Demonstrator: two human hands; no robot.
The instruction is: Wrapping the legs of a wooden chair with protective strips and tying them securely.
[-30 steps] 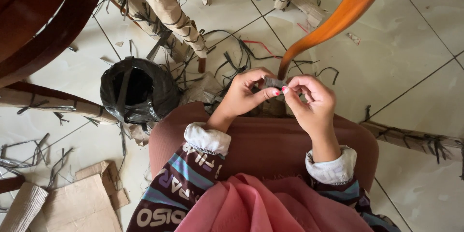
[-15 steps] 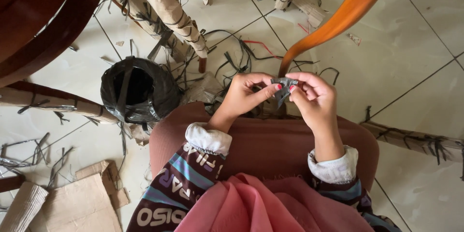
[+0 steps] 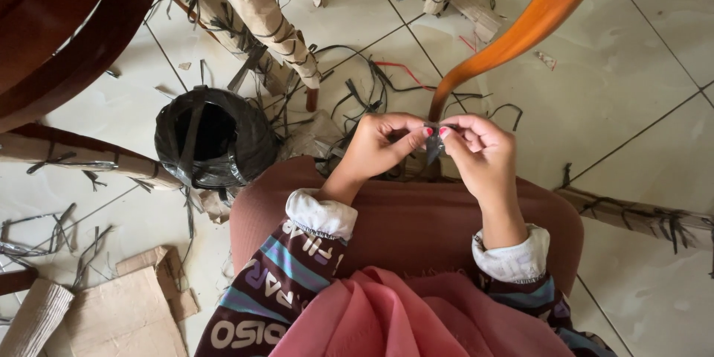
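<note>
Just right of the frame's centre, a small dark grey strip (image 3: 433, 145) hangs between the two hands, its long axis running roughly up and down the frame with the free end pointing toward the lower edge. It sits above the brown-clad lap (image 3: 416, 216), in front of the curved orange chair leg (image 3: 513, 37).

The left hand (image 3: 379, 147) has its fingers (image 3: 411, 136) curled nearly closed, thumb and forefinger pinching the strip's upper end from the left. The right hand (image 3: 482, 152) mirrors it, its fingers (image 3: 455, 132) pressed together on the same upper end from the right; red-painted nails meet almost tip to tip.

The strip is tiny and partly covered by the fingertips, so its material and exact shape are hard to make out. At mid-left of the frame stands a black roll of strapping (image 3: 214, 137), with loose dark offcuts (image 3: 357, 89) scattered over the tiled floor (image 3: 632, 89). Cardboard pieces (image 3: 126, 312) lie cut off at the lower left.
</note>
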